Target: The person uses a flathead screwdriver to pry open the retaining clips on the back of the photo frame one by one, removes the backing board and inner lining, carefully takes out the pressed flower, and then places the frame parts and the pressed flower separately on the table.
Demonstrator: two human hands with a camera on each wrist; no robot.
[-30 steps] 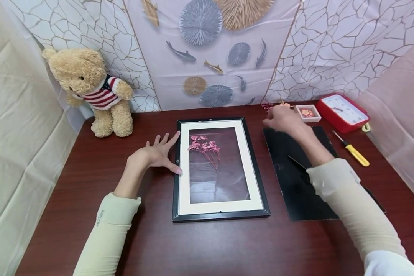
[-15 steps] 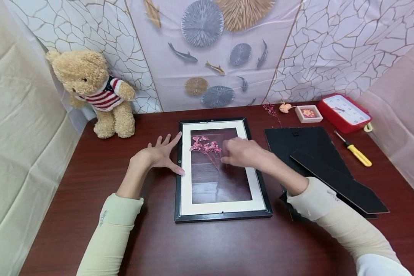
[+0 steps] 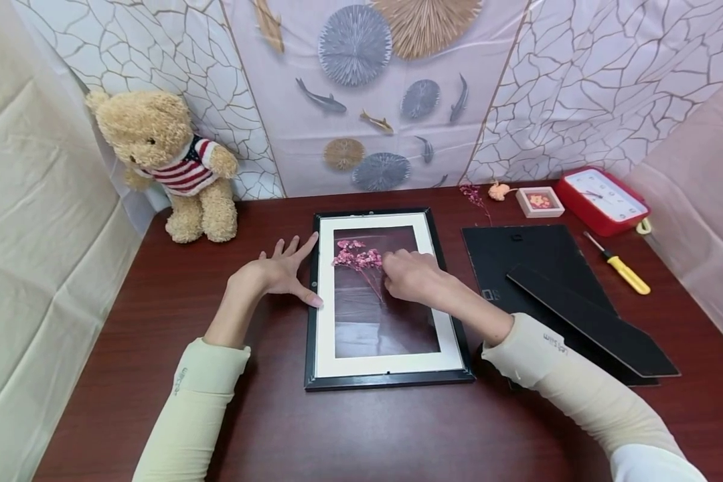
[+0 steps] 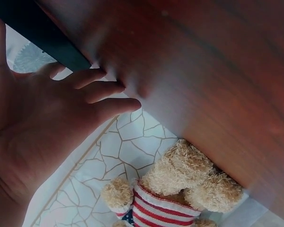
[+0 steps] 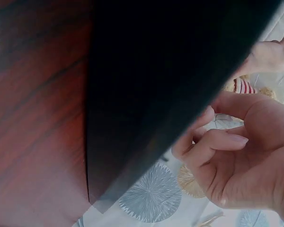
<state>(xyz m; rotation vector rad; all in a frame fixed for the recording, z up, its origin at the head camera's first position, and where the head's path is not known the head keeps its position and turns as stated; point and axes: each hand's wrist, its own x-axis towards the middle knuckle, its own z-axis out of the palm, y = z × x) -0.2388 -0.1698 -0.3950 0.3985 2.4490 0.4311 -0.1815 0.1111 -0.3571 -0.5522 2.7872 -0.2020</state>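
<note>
A black picture frame [image 3: 389, 382] with a white mat lies flat on the table, its window clear. Inside the window lies a sprig of pink dried flowers [image 3: 359, 258], blossoms at the upper left and thin stems trailing down. My left hand [image 3: 274, 273] is spread at the frame's left side, thumb and a fingertip resting on its edge. My right hand [image 3: 412, 274] is over the window, its curled fingers pinching at the right edge of the sprig; the fingertips are partly hidden. In the right wrist view the curled fingers show beyond a dark panel.
A black backing board [image 3: 530, 251] with a stand leg [image 3: 596, 325] lies on the right. Beyond are a yellow screwdriver [image 3: 625, 271], a red clock [image 3: 602, 201], a small white box [image 3: 539, 202], another pink sprig [image 3: 472, 195] and a peach flower [image 3: 499, 191]. A teddy bear [image 3: 181, 171] sits back left.
My right hand has come from the flowers at the back right, leftward and toward me, onto the frame's window at the pink sprig. My left hand has stayed at the frame's edge.
</note>
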